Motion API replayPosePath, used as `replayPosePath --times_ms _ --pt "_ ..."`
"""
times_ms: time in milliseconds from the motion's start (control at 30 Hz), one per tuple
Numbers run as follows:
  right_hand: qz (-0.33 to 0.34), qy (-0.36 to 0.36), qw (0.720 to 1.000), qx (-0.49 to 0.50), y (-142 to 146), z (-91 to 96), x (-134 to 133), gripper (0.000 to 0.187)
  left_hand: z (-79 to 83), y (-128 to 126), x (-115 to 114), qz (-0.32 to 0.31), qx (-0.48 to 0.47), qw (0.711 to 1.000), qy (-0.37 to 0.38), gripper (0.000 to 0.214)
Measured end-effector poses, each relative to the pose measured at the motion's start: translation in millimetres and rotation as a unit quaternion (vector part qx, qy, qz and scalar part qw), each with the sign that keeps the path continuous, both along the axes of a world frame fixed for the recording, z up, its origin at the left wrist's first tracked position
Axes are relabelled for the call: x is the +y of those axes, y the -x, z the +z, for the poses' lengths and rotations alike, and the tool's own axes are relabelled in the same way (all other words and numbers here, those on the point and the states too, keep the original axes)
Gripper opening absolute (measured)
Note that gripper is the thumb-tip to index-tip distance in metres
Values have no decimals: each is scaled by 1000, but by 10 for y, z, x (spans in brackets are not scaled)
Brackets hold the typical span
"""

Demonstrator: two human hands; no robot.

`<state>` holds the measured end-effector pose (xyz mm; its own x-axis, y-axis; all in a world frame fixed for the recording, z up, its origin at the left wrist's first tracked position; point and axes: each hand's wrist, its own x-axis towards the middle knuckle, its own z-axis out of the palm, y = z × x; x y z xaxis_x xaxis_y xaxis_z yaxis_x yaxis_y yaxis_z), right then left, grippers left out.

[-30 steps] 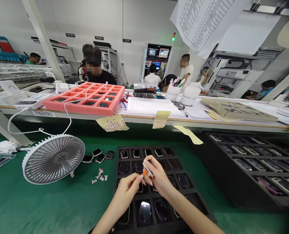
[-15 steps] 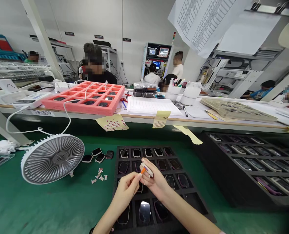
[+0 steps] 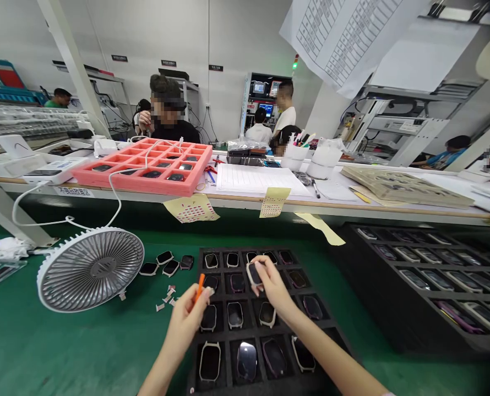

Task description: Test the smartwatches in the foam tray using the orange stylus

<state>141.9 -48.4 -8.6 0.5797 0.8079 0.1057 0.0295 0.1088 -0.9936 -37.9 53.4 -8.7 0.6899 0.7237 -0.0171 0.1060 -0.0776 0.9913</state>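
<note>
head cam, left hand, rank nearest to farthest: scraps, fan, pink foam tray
From the left hand:
1. Scraps, just left of the hand on the green surface
2. Fan, farther left on the green surface
3. Pink foam tray, up on the bench beyond

The right hand (image 3: 275, 289) covers part of the watch case (image 3: 254, 273) between its fingers.

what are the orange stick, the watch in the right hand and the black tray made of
The orange stick looks like smooth plastic, though it is too small to be sure. The smartwatch has a dark, glossy face, probably glass, in a pale frame whose material cannot be told. The black tray looks like matt foam: no shine, with soft-cut pockets.
</note>
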Motion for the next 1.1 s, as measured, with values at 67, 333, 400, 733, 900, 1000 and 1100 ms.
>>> replayPosePath --times_ms 67,333,400,733,900,1000,1100 --pt "-28 35 996 -72 -206 -100 -5 23 -57 137 178 26 56 995 -75 44" --pt "-16 188 887 -422 -409 -364 -76 14 -219 535 531 101 307 919 -229 29" --pt "-20 182 856 -484 -337 -312 -52 16 -200 550 528 100 311 919 -221 30" --pt "93 232 800 -546 -59 -227 303 19 -109 358 338 74 243 936 -242 32" --pt "138 209 866 -433 -166 -245 370 25 -91 315 270 55 213 946 -239 35" --pt "150 182 906 -351 -273 -306 372 14 -83 291 234 38 187 957 -218 37" --pt "157 148 936 -277 -345 -362 351 10 -60 258 185 19 154 972 -179 38"
